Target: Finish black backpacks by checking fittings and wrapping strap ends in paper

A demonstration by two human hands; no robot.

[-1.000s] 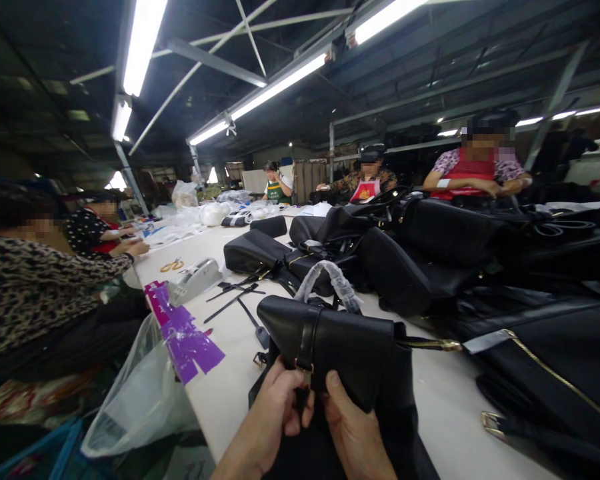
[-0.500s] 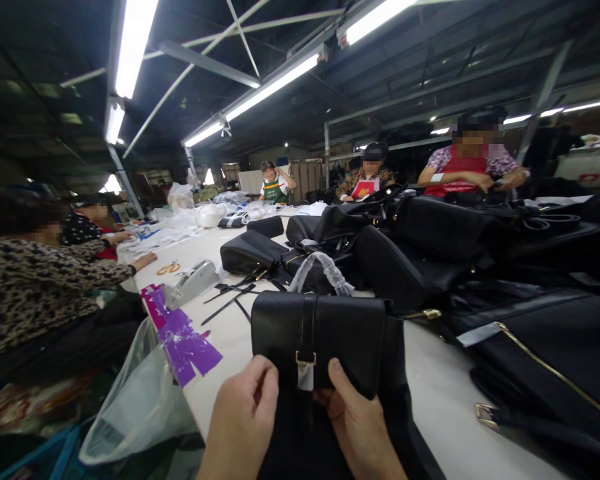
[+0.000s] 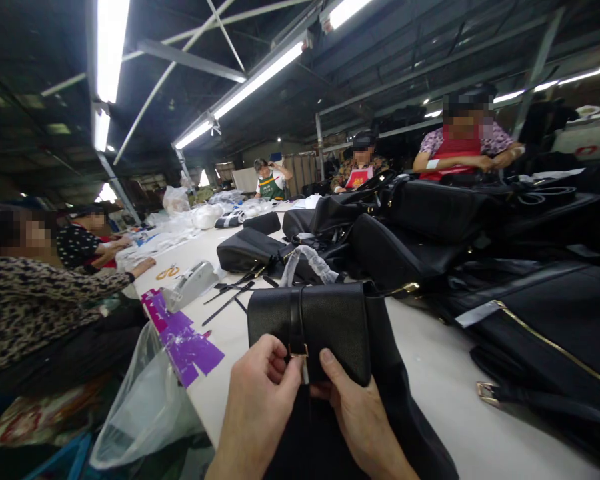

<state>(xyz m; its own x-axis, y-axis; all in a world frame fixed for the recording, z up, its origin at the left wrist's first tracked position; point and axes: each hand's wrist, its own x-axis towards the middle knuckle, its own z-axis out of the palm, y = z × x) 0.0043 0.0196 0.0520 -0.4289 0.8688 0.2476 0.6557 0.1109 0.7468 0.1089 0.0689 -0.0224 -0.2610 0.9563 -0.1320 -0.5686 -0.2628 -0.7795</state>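
In front of me a black backpack (image 3: 337, 327) stands on the table, its flap folded down over the front. A strap with a gold buckle (image 3: 299, 350) runs down the flap, and its tip is partly wrapped in clear film. My left hand (image 3: 265, 393) pinches the strap end just below the buckle; the fingers hide most of it. My right hand (image 3: 355, 407) grips the flap's lower edge, thumb on top and fingers underneath. White wrapping covers the top handle (image 3: 310, 260) behind the flap.
Black bags (image 3: 410, 247) are piled to the right and behind. On the left lie a tape dispenser (image 3: 193, 283), yellow-handled scissors (image 3: 169, 272), loose black straps (image 3: 230, 300) and purple tape (image 3: 187, 343) on the table edge. A plastic bag (image 3: 145, 400) hangs there. Several co-workers sit around the table.
My left hand has moved from beside the flap onto the strap end under the buckle. My right hand keeps its grip on the flap. The view has shifted slightly.
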